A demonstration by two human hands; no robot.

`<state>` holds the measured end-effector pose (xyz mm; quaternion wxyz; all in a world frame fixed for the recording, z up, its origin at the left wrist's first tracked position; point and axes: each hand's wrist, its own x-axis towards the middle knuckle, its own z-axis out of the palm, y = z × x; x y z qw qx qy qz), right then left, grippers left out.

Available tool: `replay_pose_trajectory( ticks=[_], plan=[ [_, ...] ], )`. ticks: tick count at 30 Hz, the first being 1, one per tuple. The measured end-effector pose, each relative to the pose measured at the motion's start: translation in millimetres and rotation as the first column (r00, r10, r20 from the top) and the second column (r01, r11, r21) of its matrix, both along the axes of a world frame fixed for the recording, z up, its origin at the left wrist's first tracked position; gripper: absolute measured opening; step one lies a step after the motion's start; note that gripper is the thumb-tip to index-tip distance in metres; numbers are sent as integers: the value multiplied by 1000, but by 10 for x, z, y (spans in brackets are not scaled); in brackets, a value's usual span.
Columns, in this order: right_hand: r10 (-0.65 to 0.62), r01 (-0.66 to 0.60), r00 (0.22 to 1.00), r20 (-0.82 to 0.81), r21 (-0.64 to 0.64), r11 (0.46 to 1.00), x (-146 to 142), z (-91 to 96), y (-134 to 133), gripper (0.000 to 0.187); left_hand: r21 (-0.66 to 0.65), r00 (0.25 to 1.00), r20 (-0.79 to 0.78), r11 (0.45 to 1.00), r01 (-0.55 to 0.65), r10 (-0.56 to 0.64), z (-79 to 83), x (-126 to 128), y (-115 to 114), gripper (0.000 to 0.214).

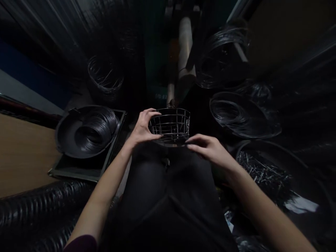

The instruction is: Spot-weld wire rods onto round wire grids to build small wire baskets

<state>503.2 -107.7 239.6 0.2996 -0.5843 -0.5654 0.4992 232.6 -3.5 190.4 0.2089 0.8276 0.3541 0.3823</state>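
Note:
A small round wire basket (170,122) is held up in front of me, just below the tip of a machine's metal arm. My left hand (144,126) grips its left side, thumb low and fingers along the upper rim. At the basket's lower right edge is my right hand (206,147), its thumb and fingers pinched together. What lies between those fingertips is too small and dark to make out.
Ahead stands a machine with a thick metal cylinder (186,45). To the left, a dark basin (65,140) holds coiled wire rings (96,131). On the right are a pan (262,131) of wire rings and a tub (301,164) with short wire pieces (262,175).

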Motion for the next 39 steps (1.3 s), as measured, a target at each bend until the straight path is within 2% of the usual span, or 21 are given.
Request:
replay_pose_trajectory(
  ticks=[2,3,5,7,8,10,12,17,22,25,33,37,39],
  plan=[
    [133,-131,990,44,-46,990,-144,121,268,37,45,990,-140,999,30,-23,101,109,-35,64],
    [157,-155,981,115,-25,988,-196,136,368,33,56,982,-188,997,44,-33,131,156,-44,61],
    [131,-185,928,349,125,975,-268,108,474,27,65,972,-233,996,55,-39,155,225,-49,58],
    [86,-309,797,598,281,909,-308,48,468,28,66,975,-222,997,46,-30,148,260,-44,60],
    [69,-390,717,693,317,865,-318,19,441,33,62,978,-205,997,38,-24,140,270,-39,61],
    [33,-507,582,812,331,796,-317,-28,379,42,40,985,-169,999,30,-23,129,286,-24,62],
    [-16,-558,514,857,348,753,-290,-59,351,41,9,989,-143,1000,27,-26,130,306,-2,63],
    [-90,-607,509,856,431,668,-196,-86,430,35,-7,995,-104,1000,13,-14,166,357,76,63],
    [-114,-618,526,843,471,629,-165,-97,502,34,-9,994,-112,1000,10,-11,201,353,133,64],
    [-127,-636,507,853,469,613,-166,-87,535,34,-15,993,-120,1000,5,-7,220,343,155,64],
    [-110,-634,498,860,448,631,-209,14,639,34,-27,993,-122,1000,-10,7,230,330,272,65],
    [-122,-614,504,855,454,646,-220,0,665,33,-32,991,-132,999,-2,-3,241,319,315,65],
    [-116,-594,531,839,466,656,-209,-23,649,33,-37,992,-126,999,7,-12,249,316,330,65]
  ],
)
